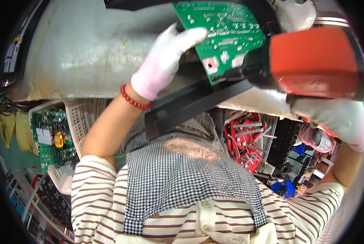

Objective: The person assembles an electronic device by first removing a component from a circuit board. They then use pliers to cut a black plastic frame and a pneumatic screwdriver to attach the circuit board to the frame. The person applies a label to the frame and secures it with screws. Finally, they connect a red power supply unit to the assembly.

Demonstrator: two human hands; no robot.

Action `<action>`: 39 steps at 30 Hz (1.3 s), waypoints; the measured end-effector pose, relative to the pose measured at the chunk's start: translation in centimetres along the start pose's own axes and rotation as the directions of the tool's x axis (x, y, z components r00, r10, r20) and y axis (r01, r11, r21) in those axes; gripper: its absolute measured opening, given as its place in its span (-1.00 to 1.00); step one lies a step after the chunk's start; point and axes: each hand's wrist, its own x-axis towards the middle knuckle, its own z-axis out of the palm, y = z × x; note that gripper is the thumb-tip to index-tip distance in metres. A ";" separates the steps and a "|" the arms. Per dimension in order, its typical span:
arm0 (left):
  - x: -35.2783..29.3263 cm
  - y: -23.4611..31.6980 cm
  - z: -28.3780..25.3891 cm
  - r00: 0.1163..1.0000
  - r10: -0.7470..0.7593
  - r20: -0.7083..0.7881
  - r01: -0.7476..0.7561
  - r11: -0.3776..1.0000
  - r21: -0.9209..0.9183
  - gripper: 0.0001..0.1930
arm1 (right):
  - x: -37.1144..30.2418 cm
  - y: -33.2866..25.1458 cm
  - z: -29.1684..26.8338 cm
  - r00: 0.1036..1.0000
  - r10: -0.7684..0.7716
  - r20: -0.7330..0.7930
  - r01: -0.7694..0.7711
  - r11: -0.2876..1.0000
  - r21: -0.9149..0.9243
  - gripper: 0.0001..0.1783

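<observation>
A green circuit board [226, 34] lies tilted in a long black plastic frame [198, 103] at the top of the view. My left hand [163, 57], in a white and pink glove, grips the board's left edge with a finger laid across its face. Gloved as well, my right hand [332, 116] is wrapped round the handle of a red and black power screwdriver [312, 61]. The tool's dark nose points left, and its tip is over the board's near corner. Whether the tip touches a screw is too small to tell.
A grey metal worktable [84, 53] carries the frame. Below its edge, a white crate [78, 118] at left has more circuit boards [48, 136] in it. Red parts [247, 140] fill a crate at right. A clear plastic bag [295, 14] lies behind the screwdriver.
</observation>
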 end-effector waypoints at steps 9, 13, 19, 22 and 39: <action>-0.1 1.5 3.6 0.996 -0.091 0.003 0.090 0.979 -0.181 -0.61 | -0.8 -3.5 -2.2 0.974 0.176 0.142 -0.163 0.981 -0.102 -0.89; -0.9 1.0 4.1 0.996 -0.057 -0.072 0.043 0.983 -0.181 -0.64 | -1.2 -3.8 -2.7 0.978 0.188 0.086 -0.191 0.981 0.035 -0.83; -1.1 1.2 5.3 0.995 -0.067 -0.069 0.052 0.978 -0.200 -0.61 | -2.2 -4.2 -2.5 0.852 0.523 -0.021 -0.459 0.767 0.448 -0.50; -1.3 1.6 5.9 0.997 -0.048 -0.065 0.035 0.980 -0.197 -0.61 | -4.1 -1.7 -1.0 0.914 0.348 -0.210 -0.244 0.883 0.400 -0.46; -2.0 -0.3 3.7 0.983 -0.139 -0.118 0.109 0.967 -0.230 -0.73 | -3.9 -1.6 -1.7 0.772 0.186 -0.608 0.084 0.918 0.388 -0.61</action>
